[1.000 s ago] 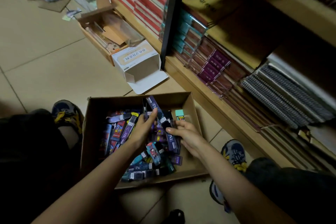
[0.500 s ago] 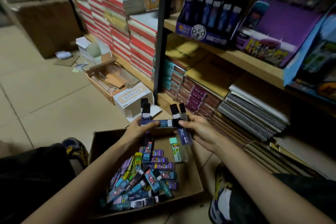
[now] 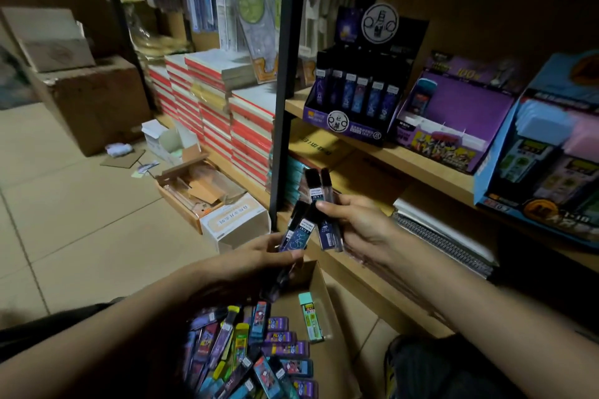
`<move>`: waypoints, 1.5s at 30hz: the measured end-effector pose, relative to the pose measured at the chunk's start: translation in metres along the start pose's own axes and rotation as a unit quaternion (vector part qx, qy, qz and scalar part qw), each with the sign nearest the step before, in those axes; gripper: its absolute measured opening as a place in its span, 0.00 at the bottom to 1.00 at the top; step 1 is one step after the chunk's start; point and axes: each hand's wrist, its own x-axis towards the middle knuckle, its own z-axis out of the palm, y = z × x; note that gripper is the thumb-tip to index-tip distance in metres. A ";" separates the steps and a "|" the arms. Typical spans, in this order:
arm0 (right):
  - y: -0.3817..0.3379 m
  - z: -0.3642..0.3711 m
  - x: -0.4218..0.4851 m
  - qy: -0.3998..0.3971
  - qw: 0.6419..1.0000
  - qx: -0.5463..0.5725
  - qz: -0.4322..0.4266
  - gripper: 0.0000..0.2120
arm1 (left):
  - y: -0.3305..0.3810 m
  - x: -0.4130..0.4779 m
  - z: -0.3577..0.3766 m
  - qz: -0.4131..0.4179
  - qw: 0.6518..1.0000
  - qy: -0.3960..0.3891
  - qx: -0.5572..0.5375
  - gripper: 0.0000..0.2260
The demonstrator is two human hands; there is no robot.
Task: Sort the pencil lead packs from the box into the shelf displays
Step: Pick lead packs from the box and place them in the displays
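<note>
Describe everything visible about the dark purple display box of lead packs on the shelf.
The dark purple display box looks like printed cardboard, with a round white logo on its front lip and a larger one on its tall black back card. Six slim dark-capped packs stand upright in its front row. It sits on the wooden shelf, beside a black upright post and a lighter purple display. Neither hand touches it.

Head cam, looks fwd/down, close over box [image 3: 319,282], shelf [image 3: 421,162] right.
</note>
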 end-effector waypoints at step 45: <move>-0.046 0.001 0.029 0.060 0.987 -0.073 -0.129 0.08 | 0.074 0.053 -0.004 0.224 0.967 0.082 -0.085 0.19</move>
